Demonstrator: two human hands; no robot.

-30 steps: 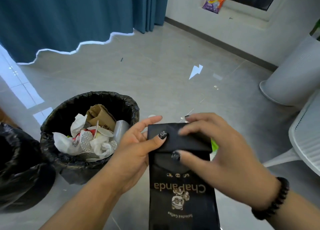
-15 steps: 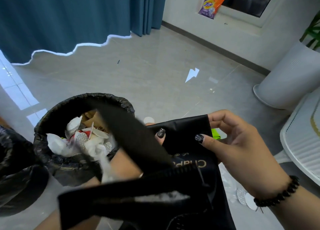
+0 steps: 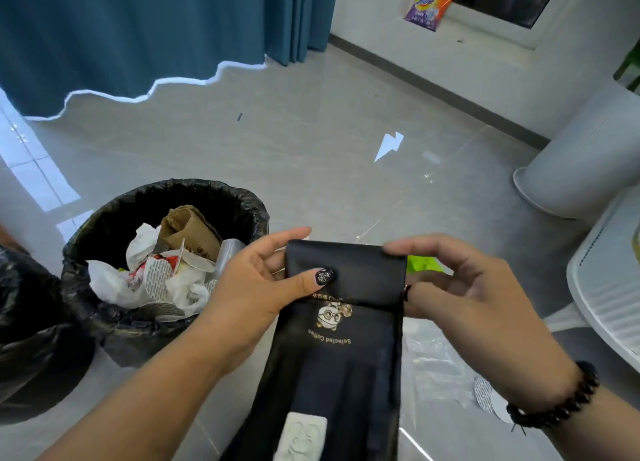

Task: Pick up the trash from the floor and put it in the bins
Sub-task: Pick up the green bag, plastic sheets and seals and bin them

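Folding the black coffee bag beside the bin

The coffee bag (image 3: 341, 325), half a second ago flapping loose, is now flat again with its top folded further down, so it looks nearly ready for the bin (image 3: 166, 252) at the left. The left hand (image 3: 256, 287) pinches the fold, thumb on top; the right hand (image 3: 460, 287) grips the other edge with curled fingers.
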